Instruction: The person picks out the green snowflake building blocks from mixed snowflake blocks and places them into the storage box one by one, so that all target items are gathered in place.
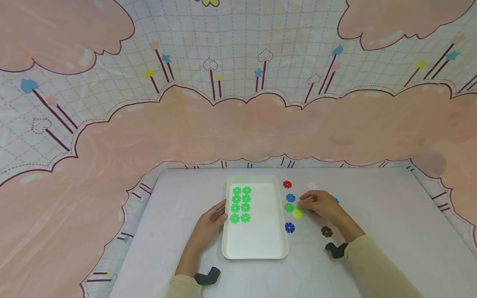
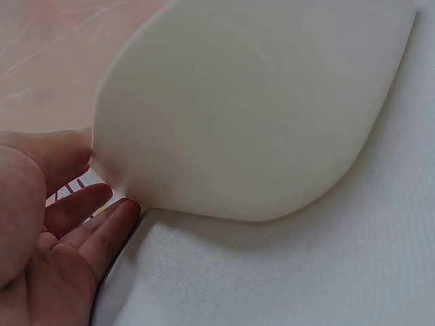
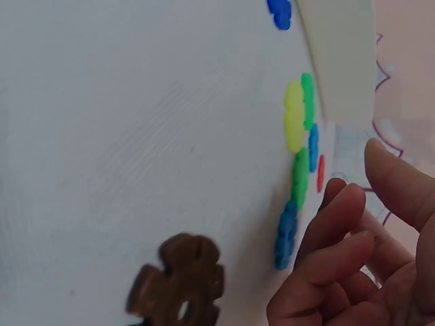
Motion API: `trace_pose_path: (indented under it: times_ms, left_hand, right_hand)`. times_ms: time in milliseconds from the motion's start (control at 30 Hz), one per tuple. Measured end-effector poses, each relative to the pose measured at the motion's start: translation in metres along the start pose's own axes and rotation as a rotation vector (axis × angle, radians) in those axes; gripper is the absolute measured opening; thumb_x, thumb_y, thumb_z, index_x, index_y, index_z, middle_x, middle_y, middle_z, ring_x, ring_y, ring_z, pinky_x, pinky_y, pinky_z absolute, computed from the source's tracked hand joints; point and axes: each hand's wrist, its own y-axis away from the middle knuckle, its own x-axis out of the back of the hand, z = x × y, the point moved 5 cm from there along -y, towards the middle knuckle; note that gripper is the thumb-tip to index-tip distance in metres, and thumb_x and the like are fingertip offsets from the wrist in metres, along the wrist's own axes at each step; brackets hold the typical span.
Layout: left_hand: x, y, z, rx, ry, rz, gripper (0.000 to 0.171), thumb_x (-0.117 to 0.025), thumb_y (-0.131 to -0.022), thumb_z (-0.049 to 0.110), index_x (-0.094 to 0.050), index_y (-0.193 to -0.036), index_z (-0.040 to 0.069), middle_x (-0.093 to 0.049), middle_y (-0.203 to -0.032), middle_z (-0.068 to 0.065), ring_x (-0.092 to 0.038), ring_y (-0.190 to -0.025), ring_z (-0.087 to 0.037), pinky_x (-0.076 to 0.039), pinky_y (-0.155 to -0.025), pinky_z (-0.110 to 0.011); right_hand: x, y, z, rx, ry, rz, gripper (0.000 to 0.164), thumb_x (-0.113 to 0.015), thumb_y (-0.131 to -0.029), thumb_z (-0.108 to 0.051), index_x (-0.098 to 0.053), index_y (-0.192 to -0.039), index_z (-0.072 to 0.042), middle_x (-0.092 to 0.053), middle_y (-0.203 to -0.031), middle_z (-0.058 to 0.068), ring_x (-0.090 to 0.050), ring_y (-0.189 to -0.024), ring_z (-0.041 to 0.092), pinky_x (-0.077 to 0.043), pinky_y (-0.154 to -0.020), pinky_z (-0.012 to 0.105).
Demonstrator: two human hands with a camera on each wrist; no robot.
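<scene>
My left hand holds the left rim of a white tray, its thumb and fingertips touching the edge in the left wrist view. Several green flower-shaped plastic discs lie in two columns in the tray's left half. My right hand hovers right of the tray, thumb and index finger apart with nothing seen between them. Just beyond those fingertips, a green disc lies on the table. Beside the tray are another green disc and a yellow disc.
Near the tray's right side lie a red disc, a blue disc and a dark blue disc. A brown disc sits below the right hand, a pale disc behind it. Another blue disc is partly hidden.
</scene>
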Motion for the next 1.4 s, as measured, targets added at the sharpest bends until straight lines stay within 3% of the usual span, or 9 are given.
trace_pose_path:
  times_ms: [467,700,1233,1400]
  left_hand:
    - [0.0,0.001,-0.002,0.007,-0.006,0.008,0.054,-0.067,-0.1,0.028,-0.05,-0.151,0.028,-0.052,-0.155,-0.001,-0.051,-0.143,-0.026,-0.046,-0.116,-0.043]
    - [0.0,0.0,-0.004,0.007,-0.015,0.009,0.053,-0.068,-0.1,0.03,-0.051,-0.15,0.032,-0.052,-0.155,-0.002,-0.052,-0.142,-0.026,-0.046,-0.116,-0.044]
    - [0.0,0.0,0.0,-0.003,-0.007,0.006,0.053,-0.067,-0.1,0.027,-0.05,-0.151,0.028,-0.052,-0.155,-0.003,-0.052,-0.142,-0.026,-0.046,-0.116,-0.043]
    - [0.0,-0.001,-0.001,-0.006,-0.003,0.001,0.053,-0.067,-0.1,0.026,-0.05,-0.151,0.027,-0.052,-0.155,-0.002,-0.052,-0.142,-0.025,-0.046,-0.115,-0.041]
  right_hand:
    - [-0.001,-0.016,0.018,-0.057,0.004,0.022,0.041,-0.086,-0.082,-0.029,-0.073,-0.118,-0.012,-0.057,-0.074,0.003,-0.056,-0.066,0.019,-0.041,-0.065,0.03]
    - [-0.003,-0.022,0.022,-0.076,0.002,0.032,0.037,-0.087,-0.08,-0.022,-0.073,-0.113,-0.014,-0.054,-0.075,0.003,-0.054,-0.063,0.02,-0.04,-0.06,0.029]
    - [-0.001,-0.02,0.02,-0.099,-0.044,0.023,0.035,-0.088,-0.078,-0.017,-0.071,-0.107,-0.009,-0.05,-0.072,0.001,-0.053,-0.062,0.017,-0.04,-0.06,0.028]
    - [0.0,-0.021,0.023,-0.139,-0.046,0.013,0.03,-0.086,-0.08,-0.022,-0.068,-0.101,-0.01,-0.057,-0.078,0.001,-0.055,-0.067,0.018,-0.041,-0.064,0.029]
